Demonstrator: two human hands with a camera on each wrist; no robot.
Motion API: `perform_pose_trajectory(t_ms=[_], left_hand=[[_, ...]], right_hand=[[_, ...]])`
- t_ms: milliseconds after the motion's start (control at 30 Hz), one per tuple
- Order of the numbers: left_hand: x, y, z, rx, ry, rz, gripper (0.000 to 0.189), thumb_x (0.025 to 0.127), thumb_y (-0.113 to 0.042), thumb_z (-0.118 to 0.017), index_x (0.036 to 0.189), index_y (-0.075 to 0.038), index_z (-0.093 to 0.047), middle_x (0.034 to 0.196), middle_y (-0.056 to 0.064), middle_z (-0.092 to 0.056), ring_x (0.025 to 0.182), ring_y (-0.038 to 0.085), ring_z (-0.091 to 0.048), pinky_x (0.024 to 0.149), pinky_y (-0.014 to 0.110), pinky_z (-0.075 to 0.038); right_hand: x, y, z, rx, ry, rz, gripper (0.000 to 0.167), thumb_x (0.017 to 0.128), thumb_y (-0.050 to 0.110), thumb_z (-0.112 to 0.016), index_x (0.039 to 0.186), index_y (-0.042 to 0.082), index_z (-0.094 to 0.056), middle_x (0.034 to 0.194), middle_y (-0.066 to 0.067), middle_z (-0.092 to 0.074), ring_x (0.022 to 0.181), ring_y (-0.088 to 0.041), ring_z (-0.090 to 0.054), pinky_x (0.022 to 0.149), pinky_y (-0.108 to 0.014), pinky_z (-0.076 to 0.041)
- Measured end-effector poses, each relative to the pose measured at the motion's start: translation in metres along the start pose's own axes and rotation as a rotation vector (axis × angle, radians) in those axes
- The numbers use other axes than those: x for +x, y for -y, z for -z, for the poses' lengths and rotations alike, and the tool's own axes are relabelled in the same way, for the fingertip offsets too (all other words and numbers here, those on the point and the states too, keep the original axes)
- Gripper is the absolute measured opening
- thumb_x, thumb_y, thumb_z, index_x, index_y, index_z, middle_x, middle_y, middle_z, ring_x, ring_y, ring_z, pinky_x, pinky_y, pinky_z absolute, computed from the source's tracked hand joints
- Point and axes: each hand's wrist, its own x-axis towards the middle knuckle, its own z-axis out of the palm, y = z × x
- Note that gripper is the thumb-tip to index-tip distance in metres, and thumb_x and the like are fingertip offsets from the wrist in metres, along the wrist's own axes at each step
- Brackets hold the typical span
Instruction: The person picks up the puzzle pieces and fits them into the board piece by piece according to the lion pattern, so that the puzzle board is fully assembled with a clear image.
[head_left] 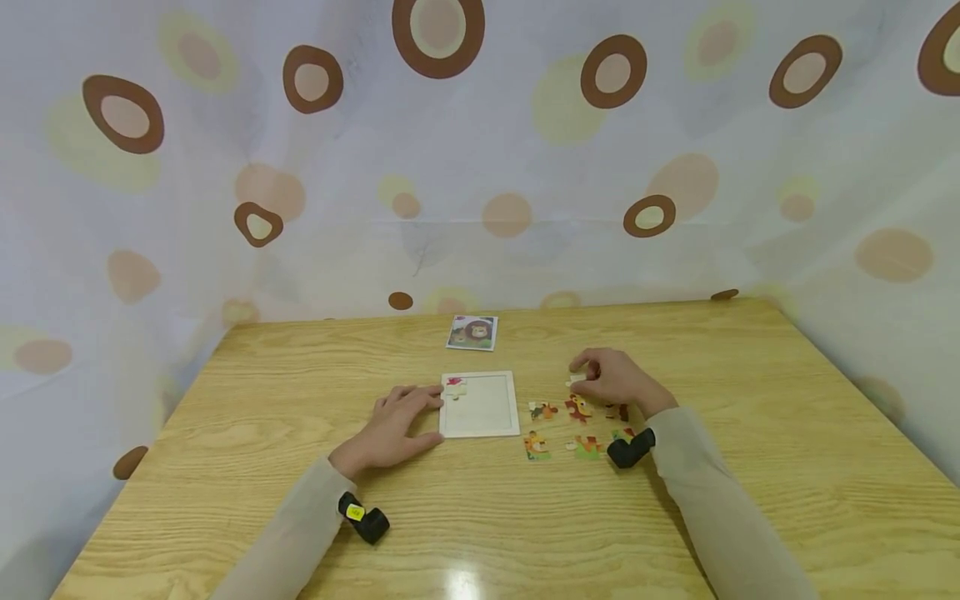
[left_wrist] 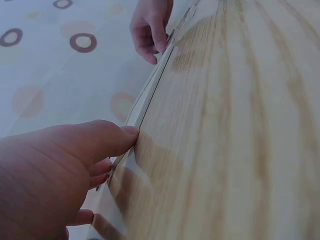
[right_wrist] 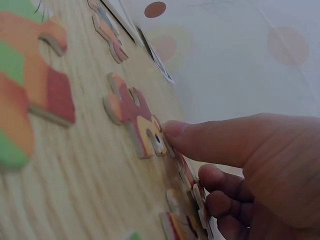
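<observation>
A white square puzzle tray [head_left: 514,404] lies on the table with one pink-and-cream jigsaw piece [head_left: 456,389] in its far left corner. My left hand [head_left: 397,425] rests at the tray's left edge, fingers loosely extended; in the left wrist view its thumb [left_wrist: 112,139] touches the rim. To the right of the tray, my right hand [head_left: 618,382] pinches a pale jigsaw piece [head_left: 577,378] between thumb and forefinger. The right wrist view shows the thumb [right_wrist: 215,140] beside a brown-and-yellow jigsaw piece [right_wrist: 137,115]; the pinched piece is largely hidden there.
Several loose jigsaw pieces lie right of the tray, among them an orange-and-green one [head_left: 588,447] and a yellow-faced one [head_left: 536,445]. A lion picture card [head_left: 472,332] lies behind the tray. A dotted curtain [head_left: 480,167] hangs along the wooden table's [head_left: 480,517] far edge.
</observation>
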Motion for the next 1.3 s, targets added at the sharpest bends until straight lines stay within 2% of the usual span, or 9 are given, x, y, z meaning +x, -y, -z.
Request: perform_pose_trajectory(t_ms=[267, 533, 800, 1100, 1300], left_hand=[[0.000, 0.001, 0.000, 0.010, -0.008, -0.008, 0.045, 0.091, -0.028, -0.065, 0.129, -0.007, -0.055, 0.150, 0.009, -0.042, 0.134, 0.036, -0.033, 0.099, 0.058, -0.024], [0.002, 0.002, 0.001, 0.020, -0.009, 0.001, 0.045, 0.091, -0.028, -0.065, 0.130, -0.008, -0.054, 0.150, 0.008, -0.041, 0.134, 0.036, -0.031, 0.100, 0.058, -0.023], [0.002, 0.001, 0.001, 0.010, -0.001, 0.000, 0.046, 0.090, -0.029, -0.066, 0.130, -0.008, -0.054, 0.150, 0.008, -0.041, 0.135, 0.037, -0.031, 0.100, 0.058, -0.023], [0.000, 0.004, -0.001, 0.007, -0.001, 0.004, 0.046, 0.091, -0.029, -0.065, 0.130, -0.009, -0.054, 0.151, 0.007, -0.041, 0.136, 0.037, -0.030, 0.100, 0.057, -0.024], [0.000, 0.004, 0.000, 0.002, -0.005, -0.005, 0.046, 0.091, -0.029, -0.065, 0.131, -0.009, -0.054, 0.151, 0.007, -0.041, 0.136, 0.037, -0.029, 0.101, 0.058, -0.022]], right_hand=[[0.001, -0.001, -0.002, 0.016, -0.015, -0.018, 0.021, 0.088, 0.016, -0.070, 0.100, 0.000, -0.063, 0.078, -0.004, -0.054, 0.065, -0.015, -0.044, 0.065, -0.032, -0.040], [0.004, 0.000, -0.001, 0.040, -0.054, -0.014, 0.021, 0.087, 0.017, -0.072, 0.098, 0.003, -0.063, 0.096, -0.011, -0.061, 0.080, -0.019, -0.054, 0.075, -0.037, -0.046], [0.004, -0.002, -0.004, 0.062, -0.078, 0.015, 0.019, 0.086, 0.018, -0.073, 0.096, 0.004, -0.065, 0.087, -0.006, -0.062, 0.073, -0.015, -0.053, 0.068, -0.031, -0.045], [0.008, -0.001, -0.008, 0.178, -0.083, 0.008, 0.024, 0.086, 0.018, -0.074, 0.105, 0.005, -0.066, 0.090, -0.007, -0.063, 0.072, -0.017, -0.056, 0.066, -0.029, -0.046], [0.017, 0.001, -0.010, 0.284, -0.043, -0.063, 0.026, 0.090, 0.023, -0.069, 0.108, 0.004, -0.064, 0.091, -0.009, -0.063, 0.070, -0.020, -0.054, 0.061, -0.032, -0.047]])
